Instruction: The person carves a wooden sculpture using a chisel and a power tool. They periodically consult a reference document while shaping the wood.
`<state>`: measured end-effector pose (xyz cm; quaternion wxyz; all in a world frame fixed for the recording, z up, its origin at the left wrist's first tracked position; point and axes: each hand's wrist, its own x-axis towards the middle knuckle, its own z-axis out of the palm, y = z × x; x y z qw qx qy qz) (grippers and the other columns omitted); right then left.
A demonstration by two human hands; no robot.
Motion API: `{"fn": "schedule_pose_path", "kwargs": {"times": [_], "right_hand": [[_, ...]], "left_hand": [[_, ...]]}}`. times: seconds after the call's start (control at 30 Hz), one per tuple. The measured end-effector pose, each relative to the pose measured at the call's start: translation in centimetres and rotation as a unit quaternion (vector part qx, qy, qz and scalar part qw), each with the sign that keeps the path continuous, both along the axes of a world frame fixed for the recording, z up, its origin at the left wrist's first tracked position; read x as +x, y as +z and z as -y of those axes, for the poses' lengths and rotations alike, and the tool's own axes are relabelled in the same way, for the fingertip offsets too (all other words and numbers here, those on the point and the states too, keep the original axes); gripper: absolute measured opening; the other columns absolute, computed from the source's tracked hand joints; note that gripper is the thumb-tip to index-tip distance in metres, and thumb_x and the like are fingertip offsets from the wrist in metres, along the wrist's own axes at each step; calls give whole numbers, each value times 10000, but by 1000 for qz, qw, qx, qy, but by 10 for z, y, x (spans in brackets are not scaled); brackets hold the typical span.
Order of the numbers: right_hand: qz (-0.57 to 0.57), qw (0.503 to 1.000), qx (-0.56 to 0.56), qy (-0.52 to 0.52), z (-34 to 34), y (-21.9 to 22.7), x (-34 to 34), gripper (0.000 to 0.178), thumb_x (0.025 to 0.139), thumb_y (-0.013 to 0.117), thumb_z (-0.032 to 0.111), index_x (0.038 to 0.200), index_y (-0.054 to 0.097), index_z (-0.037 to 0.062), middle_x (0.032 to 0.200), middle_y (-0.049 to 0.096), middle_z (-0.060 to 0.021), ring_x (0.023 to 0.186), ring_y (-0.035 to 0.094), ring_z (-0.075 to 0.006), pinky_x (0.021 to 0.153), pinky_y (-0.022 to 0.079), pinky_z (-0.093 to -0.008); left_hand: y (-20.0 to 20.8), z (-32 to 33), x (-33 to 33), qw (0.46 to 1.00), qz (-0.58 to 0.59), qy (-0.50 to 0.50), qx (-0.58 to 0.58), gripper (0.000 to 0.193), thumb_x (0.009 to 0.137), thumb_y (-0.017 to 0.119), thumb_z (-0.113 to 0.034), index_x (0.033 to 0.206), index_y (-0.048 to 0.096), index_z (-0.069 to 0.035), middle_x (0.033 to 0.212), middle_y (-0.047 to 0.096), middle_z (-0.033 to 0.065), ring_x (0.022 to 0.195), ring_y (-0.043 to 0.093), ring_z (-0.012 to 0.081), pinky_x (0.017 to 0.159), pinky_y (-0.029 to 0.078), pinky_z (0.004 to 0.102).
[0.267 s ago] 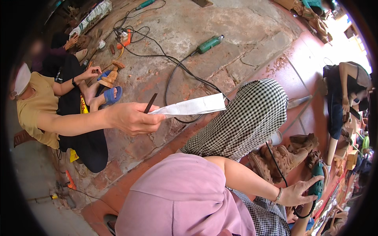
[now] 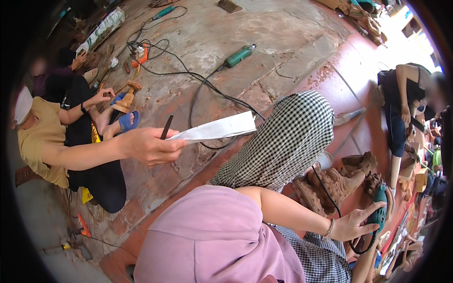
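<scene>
At the right, my left hand, with a bracelet at the wrist, has thumb and fingers closed round a green die grinder. My right hand lies against the grinder's far side, its fingers partly hidden behind the tool. A black cord loops from the grinder beneath my left fingers. Beside it, on red tiles, lies a carved brown wooden piece. From the left, a co-worker's hand reaches out with a folded white paper strip and a thin dark stick.
My raised knee in checked cloth stands mid-view. Another green die grinder and tangled cords lie on worn floor. Near the seated co-worker stands a small carved figure. Another person bends over at the far right.
The whole view has shifted slightly, so everything sits a little further left. Both my hands stay on the grinder, and the co-worker still holds out the paper strip.
</scene>
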<state>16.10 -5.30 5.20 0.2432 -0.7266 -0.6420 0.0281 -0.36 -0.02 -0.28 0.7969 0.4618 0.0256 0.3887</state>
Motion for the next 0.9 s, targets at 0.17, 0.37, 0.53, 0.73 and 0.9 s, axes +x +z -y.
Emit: {"fn": "schedule_pose_path", "kwargs": {"times": [0.17, 0.37, 0.53, 0.73, 0.9], "right_hand": [[-3, 998, 66, -2, -9, -12, 10, 545, 809, 613, -19, 1347, 536, 23, 1368, 535, -150, 1285, 507, -287, 1095, 387, -393], [144, 986, 63, -63, -13, 6, 11, 500, 875, 539, 21, 1375, 524, 26, 1401, 509, -148, 1304, 491, -298, 1101, 387, -413], [250, 961, 114, -38, -42, 46, 5, 530, 900, 520, 78, 1427, 472, 58, 1464, 464, -153, 1368, 428, -328, 1129, 346, -434], [198, 958, 178, -108, -27, 52, 13, 587, 905, 635, 51, 1451, 422, 38, 1479, 457, -132, 1345, 461, -311, 1105, 382, -446], [18, 980, 157, -117, -1, 40, 19, 545, 941, 578, 20, 1459, 410, 45, 1468, 463, -145, 1346, 462, -277, 1110, 396, -433]], "left_hand": [[12, -7, -8, 998, 17, -56, -16, 705, 966, 563, -494, 1480, 258, -120, 1243, 538, 160, 1118, 578, 240, 911, 489, 360], [38, -35, -5, 940, -46, -196, -274, 866, 869, 632, -623, 1418, 218, -96, 1069, 517, 125, 824, 605, 156, 596, 535, 291], [62, -73, 19, 958, -41, -215, -186, 449, 819, 748, -266, 1077, 474, -20, 884, 572, 84, 720, 583, 155, 583, 531, 330], [119, -201, 3, 939, -228, 137, 218, 534, 634, 795, -239, 1018, 523, 15, 866, 607, 113, 781, 613, 212, 698, 539, 358], [132, -341, -19, 777, -257, 356, 452, 597, 650, 779, -293, 1161, 583, -55, 998, 687, 211, 913, 694, 317, 802, 543, 426]]}}
